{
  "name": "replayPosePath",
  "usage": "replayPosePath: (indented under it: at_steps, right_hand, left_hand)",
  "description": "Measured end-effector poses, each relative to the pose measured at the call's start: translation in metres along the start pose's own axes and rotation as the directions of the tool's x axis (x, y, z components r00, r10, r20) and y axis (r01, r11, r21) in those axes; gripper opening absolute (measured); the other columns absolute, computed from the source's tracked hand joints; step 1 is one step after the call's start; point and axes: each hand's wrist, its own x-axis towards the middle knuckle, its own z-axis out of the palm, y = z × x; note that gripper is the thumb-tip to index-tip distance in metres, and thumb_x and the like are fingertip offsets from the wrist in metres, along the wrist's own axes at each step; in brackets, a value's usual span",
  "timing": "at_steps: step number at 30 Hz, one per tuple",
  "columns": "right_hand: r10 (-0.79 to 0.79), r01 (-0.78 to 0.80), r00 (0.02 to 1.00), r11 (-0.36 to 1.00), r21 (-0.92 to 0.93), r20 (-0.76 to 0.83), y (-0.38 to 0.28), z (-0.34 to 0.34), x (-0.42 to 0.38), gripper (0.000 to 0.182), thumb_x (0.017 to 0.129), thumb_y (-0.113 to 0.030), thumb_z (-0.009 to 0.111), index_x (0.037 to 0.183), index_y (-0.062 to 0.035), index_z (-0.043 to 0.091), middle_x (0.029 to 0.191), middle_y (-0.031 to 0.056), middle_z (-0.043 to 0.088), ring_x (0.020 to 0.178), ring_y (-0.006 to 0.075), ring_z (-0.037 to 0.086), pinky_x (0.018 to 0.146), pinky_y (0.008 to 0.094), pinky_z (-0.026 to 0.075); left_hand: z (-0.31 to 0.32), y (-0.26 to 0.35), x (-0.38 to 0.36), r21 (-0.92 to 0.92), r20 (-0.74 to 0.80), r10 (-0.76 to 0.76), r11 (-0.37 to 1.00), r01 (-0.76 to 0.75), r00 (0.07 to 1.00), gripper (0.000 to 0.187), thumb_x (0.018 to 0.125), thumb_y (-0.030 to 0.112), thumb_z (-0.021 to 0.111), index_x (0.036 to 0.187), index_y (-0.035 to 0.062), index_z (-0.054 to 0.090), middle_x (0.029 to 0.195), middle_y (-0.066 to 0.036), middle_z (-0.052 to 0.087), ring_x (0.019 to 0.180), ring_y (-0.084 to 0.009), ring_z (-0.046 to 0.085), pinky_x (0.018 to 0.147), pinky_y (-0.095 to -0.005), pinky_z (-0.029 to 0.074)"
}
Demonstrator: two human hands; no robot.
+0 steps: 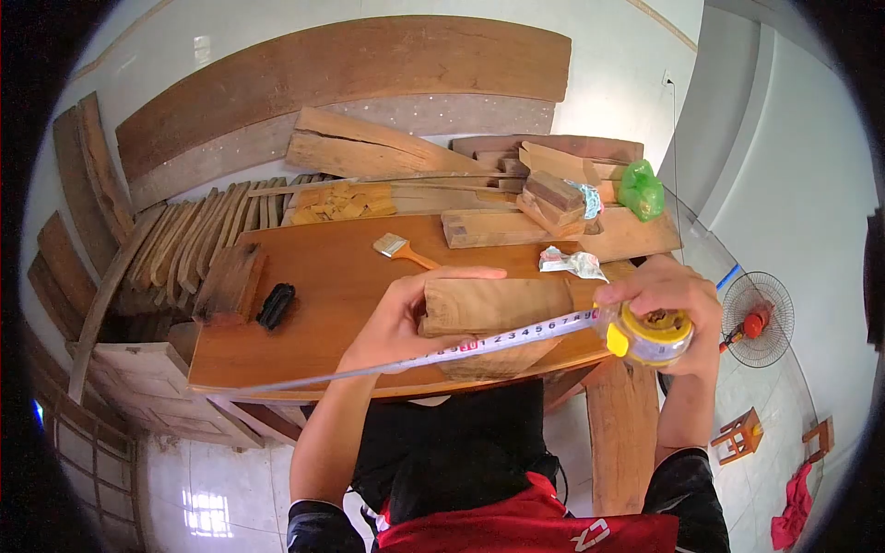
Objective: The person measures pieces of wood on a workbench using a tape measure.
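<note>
A pale wooden block (498, 304) is held above the near side of the brown table (332, 267). My left hand (398, 313) grips its left end, fingers over the top edge and thumb along the near side. In my right hand (668, 300) is a clear and yellow tape measure (653, 334), at the block's right end. Its white blade (525, 334) is pulled out to the left, across the block's near face and past my left thumb. The blade's far end stretches over the table's front left edge.
A paintbrush (406, 249), a black object (275, 306), a dark wood block (229, 284) and a crumpled packet (572, 263) lie on the table. Stacked boards (198, 240) and a green bag (641, 191) are behind. A fan (758, 318) stands at right.
</note>
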Motion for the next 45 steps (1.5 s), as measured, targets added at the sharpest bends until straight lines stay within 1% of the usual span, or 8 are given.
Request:
replayPosePath:
  at_steps: [4,9,29,32,38,41,44,45]
  right_hand:
    - [-0.006,0.0,0.998,0.996,-0.092,-0.061,-0.008,0.008,0.002,0.04,0.066,-0.006,0.085,0.1,-0.0087,0.063,0.103,0.0175,0.074,0.084,0.0262,0.072,0.075,0.0326,0.052]
    - [0.037,-0.061,0.99,0.982,-0.181,-0.133,-0.001,0.008,-0.003,0.043,0.067,-0.006,0.085,0.102,-0.0085,0.061,0.107,0.0151,0.074,0.087,0.0254,0.071,0.075,0.0329,0.052]
    - [0.023,-0.039,0.993,0.991,-0.127,-0.119,-0.001,0.008,-0.004,0.046,0.063,-0.009,0.087,0.101,-0.0111,0.062,0.106,0.014,0.075,0.08,0.0229,0.069,0.071,0.0311,0.05]
    - [0.036,-0.046,0.994,0.994,-0.096,-0.103,-0.002,0.008,-0.005,0.046,0.063,-0.008,0.087,0.101,-0.011,0.062,0.106,0.0143,0.075,0.081,0.0235,0.07,0.071,0.0315,0.05]
    - [0.043,-0.051,0.995,0.995,-0.086,-0.091,-0.009,0.008,-0.004,0.044,0.064,-0.007,0.086,0.101,-0.0101,0.062,0.106,0.0147,0.074,0.087,0.0253,0.072,0.073,0.0333,0.051]
    - [0.052,-0.066,0.992,0.991,-0.115,-0.119,-0.008,0.01,-0.005,0.044,0.064,-0.007,0.086,0.101,-0.0099,0.062,0.106,0.0145,0.074,0.089,0.0251,0.072,0.073,0.0334,0.05]
    - [0.075,-0.096,0.988,0.983,-0.158,-0.136,-0.005,0.011,-0.007,0.045,0.064,-0.007,0.086,0.102,-0.0103,0.061,0.106,0.0142,0.074,0.09,0.0242,0.071,0.073,0.033,0.05]
    - [0.085,-0.109,0.987,0.979,-0.174,-0.139,-0.005,0.011,-0.007,0.045,0.064,-0.007,0.086,0.102,-0.0105,0.061,0.106,0.014,0.074,0.089,0.0239,0.071,0.073,0.0329,0.05]
  left_hand:
    - [0.002,-0.001,0.003,-0.03,-0.038,0.037,0.999,-0.038,0.999,0.072,0.063,0.025,0.087,0.125,-0.0035,0.063,0.127,-0.016,0.064,0.115,-0.0229,0.061,0.102,-0.0364,0.046]
    - [0.003,0.007,-0.004,-0.064,0.042,0.0,0.998,0.003,0.999,0.067,0.072,0.016,0.086,0.132,0.0007,0.06,0.131,-0.013,0.063,0.121,-0.0219,0.058,0.107,-0.0377,0.043]
    - [0.002,0.002,-0.004,-0.053,0.02,0.04,0.998,-0.039,0.999,0.067,0.072,0.022,0.086,0.131,0.0005,0.061,0.129,-0.012,0.064,0.118,-0.0214,0.059,0.104,-0.0364,0.045]
    - [-0.001,-0.003,-0.002,0.098,0.004,0.092,0.991,-0.092,0.996,0.078,0.064,0.034,0.086,0.127,-0.0046,0.061,0.126,-0.017,0.064,0.114,-0.0244,0.062,0.101,-0.0373,0.046]
    - [0.001,0.005,-0.003,-0.126,-0.061,-0.127,0.985,0.118,0.99,0.084,0.062,0.037,0.087,0.129,-0.0055,0.059,0.127,-0.018,0.064,0.116,-0.0242,0.06,0.101,-0.036,0.046]
    - [-0.007,-0.004,-0.003,-0.071,0.028,0.06,0.996,-0.058,0.998,0.07,0.073,0.022,0.086,0.133,-0.001,0.058,0.132,-0.014,0.062,0.119,-0.0222,0.059,0.105,-0.0359,0.044]
    - [0.001,-0.002,-0.006,-0.135,-0.02,0.049,0.989,-0.051,0.999,0.068,0.074,0.019,0.086,0.132,-0.0011,0.058,0.133,-0.013,0.061,0.122,-0.0227,0.057,0.106,-0.0371,0.043]
    - [0.007,0.003,-0.006,-0.149,-0.089,-0.038,0.989,0.025,0.995,0.075,0.066,0.027,0.086,0.128,-0.0057,0.059,0.128,-0.018,0.063,0.119,-0.0261,0.06,0.103,-0.0389,0.047]
